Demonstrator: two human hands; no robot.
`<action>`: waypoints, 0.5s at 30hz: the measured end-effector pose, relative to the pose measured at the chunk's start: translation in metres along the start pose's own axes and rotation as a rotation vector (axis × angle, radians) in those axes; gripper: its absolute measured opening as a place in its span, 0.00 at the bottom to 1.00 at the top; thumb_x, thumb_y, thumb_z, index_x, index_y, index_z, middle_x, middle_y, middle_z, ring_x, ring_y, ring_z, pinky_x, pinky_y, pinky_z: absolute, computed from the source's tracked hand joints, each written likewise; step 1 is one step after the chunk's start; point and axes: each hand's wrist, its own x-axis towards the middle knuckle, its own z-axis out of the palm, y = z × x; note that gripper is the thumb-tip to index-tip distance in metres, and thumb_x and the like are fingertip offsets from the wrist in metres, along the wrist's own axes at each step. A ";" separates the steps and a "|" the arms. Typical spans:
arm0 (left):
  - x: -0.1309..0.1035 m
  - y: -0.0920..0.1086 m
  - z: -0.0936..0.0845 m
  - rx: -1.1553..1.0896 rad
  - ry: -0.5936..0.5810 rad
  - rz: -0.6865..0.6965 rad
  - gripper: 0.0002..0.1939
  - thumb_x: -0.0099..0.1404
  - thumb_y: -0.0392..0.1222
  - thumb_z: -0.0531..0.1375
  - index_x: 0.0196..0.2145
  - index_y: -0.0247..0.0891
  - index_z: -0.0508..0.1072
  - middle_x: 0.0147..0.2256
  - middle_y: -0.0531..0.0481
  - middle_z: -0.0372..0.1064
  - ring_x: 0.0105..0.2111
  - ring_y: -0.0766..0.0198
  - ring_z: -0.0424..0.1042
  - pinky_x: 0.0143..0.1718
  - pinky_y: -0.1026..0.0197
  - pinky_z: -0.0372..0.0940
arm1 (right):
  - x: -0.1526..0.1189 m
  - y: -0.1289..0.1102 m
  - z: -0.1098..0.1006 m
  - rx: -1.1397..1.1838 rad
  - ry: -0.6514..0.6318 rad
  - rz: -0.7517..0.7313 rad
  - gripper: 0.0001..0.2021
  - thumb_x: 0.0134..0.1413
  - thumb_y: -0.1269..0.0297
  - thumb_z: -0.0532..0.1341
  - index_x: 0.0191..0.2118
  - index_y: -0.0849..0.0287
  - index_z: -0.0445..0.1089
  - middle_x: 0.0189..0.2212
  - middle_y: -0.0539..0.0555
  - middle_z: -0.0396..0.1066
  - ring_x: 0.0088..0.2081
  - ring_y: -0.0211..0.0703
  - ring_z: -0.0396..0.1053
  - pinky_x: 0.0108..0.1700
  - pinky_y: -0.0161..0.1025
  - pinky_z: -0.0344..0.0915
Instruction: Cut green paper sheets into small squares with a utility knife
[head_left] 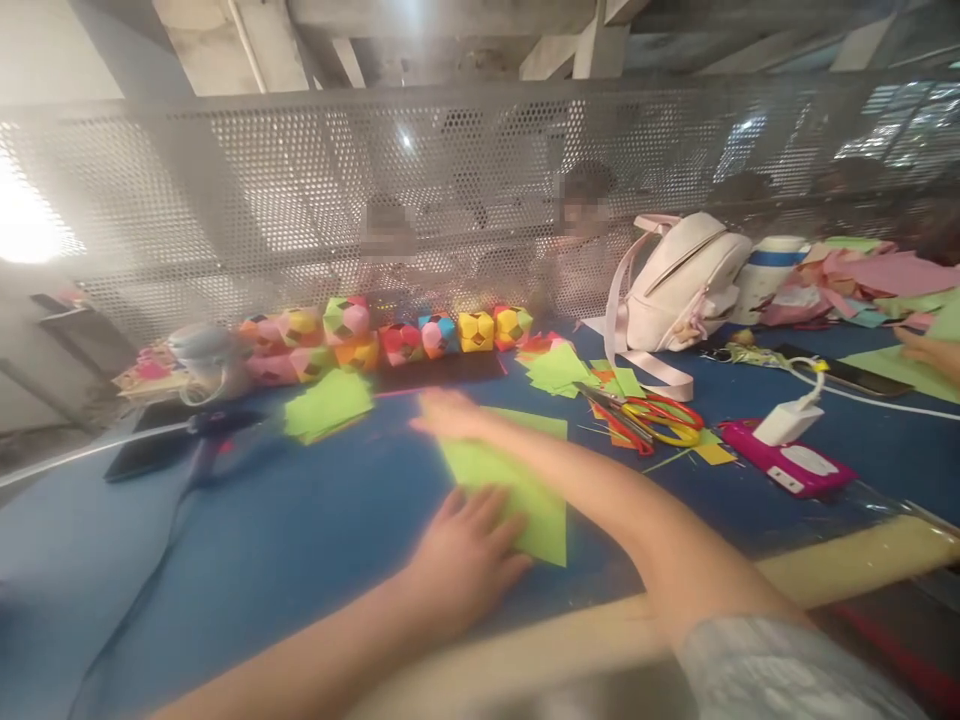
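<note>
A light green sheet of paper lies on the blue tabletop in front of me. My left hand rests over its near left part, fingers spread and pointing away from me. Reaching across the sheet, my right hand is at its far left corner. Motion blurs those fingers, so I cannot make out whether they pinch the corner or lie flat on it. To the left of the sheet is a stack of small green paper pieces; another green pile lies beyond it.
Colourful folded-paper balls line the back. Red-and-yellow-handled scissors lie right among scraps. Further right are a magenta power bank with a white charger, a pale backpack, and another person's hand. A cable crosses the left side.
</note>
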 end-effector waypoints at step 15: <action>0.003 -0.003 0.004 0.046 0.000 0.049 0.19 0.72 0.46 0.48 0.53 0.38 0.70 0.57 0.37 0.65 0.58 0.48 0.63 0.53 0.43 0.62 | -0.156 0.100 -0.041 -0.185 -0.066 0.318 0.35 0.62 0.45 0.46 0.66 0.66 0.53 0.68 0.63 0.46 0.68 0.52 0.45 0.65 0.47 0.47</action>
